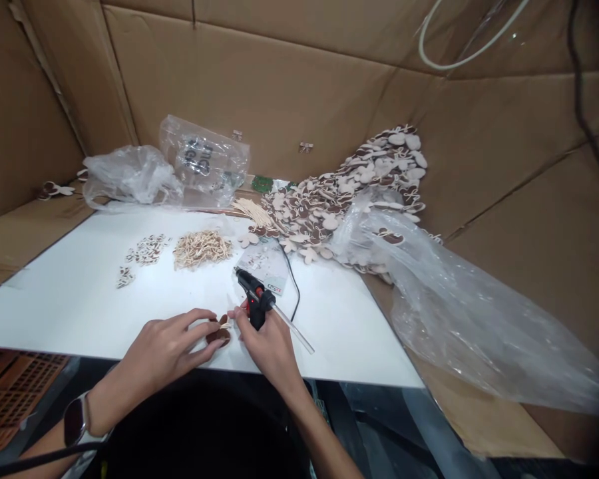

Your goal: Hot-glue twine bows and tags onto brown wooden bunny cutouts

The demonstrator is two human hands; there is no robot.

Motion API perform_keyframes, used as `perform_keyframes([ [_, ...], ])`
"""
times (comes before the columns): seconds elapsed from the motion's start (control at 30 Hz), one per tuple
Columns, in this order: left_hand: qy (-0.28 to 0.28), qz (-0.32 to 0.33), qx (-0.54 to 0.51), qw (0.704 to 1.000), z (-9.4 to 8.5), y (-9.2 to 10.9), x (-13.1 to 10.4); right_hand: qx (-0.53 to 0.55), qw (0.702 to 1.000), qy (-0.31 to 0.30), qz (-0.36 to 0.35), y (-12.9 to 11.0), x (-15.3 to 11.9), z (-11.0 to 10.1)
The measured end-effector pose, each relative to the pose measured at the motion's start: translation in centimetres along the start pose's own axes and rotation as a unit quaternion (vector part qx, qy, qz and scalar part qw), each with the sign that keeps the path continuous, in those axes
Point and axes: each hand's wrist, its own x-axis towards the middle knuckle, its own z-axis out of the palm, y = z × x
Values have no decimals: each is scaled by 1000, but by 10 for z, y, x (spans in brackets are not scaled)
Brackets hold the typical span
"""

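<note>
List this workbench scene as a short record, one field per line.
Surface: white board ringed by cardboard walls
Left hand: fingers on a small brown wooden piece
Right hand: gripping a black glue gun, glue stick sticking out at its back, also touching the piece
Cord: black cable running from the gun across the board
Small piles: brown-and-pale cutouts; pale stringy bits
Large heap: wooden cutouts against the back wall
Plastic: clear bags at the back left; clear sheet on the right
Wrist: watch on the left

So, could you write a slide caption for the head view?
Left hand and right hand press a small wooden piece beside a glue gun.
</note>
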Motion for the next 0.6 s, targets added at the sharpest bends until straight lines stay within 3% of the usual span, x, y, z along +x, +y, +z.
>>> perform_keyframes([
  [0.43,9,-87,-77,993,6,-4,-6,120,992,24,12,0,-3,1],
  [0.6,-6,-87,-93,992,5,-5,-5,210,977,31,28,-5,-7,-18],
])
